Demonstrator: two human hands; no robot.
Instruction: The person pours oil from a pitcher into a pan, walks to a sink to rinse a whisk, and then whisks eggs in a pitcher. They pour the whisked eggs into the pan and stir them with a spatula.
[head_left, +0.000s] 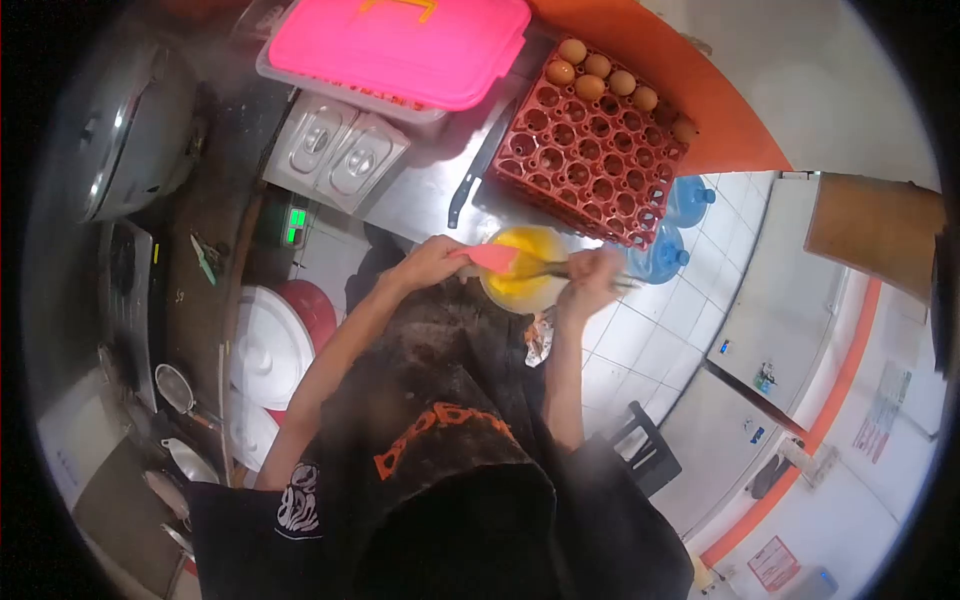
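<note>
A pale bowl [545,294] of yellow beaten egg [525,245] sits in front of my apron. My left hand [432,262] is closed at the bowl's left side, around the narrow end of a pink spatula [492,258] whose broad end lies over the egg. Whether those fingers also touch the rim is hidden. From the right, my right hand [592,280], smeared by motion, grips a thin dark utensil [545,270] that reaches into the bowl; its exact kind is blurred.
Beyond the bowl stands a red egg tray [600,150] with several eggs [590,87] at its far side. A knife [470,185] lies left of it, near lidded metal containers [335,150] and a pink-lidded box [400,45]. Blue water bottles [660,255] stand at right.
</note>
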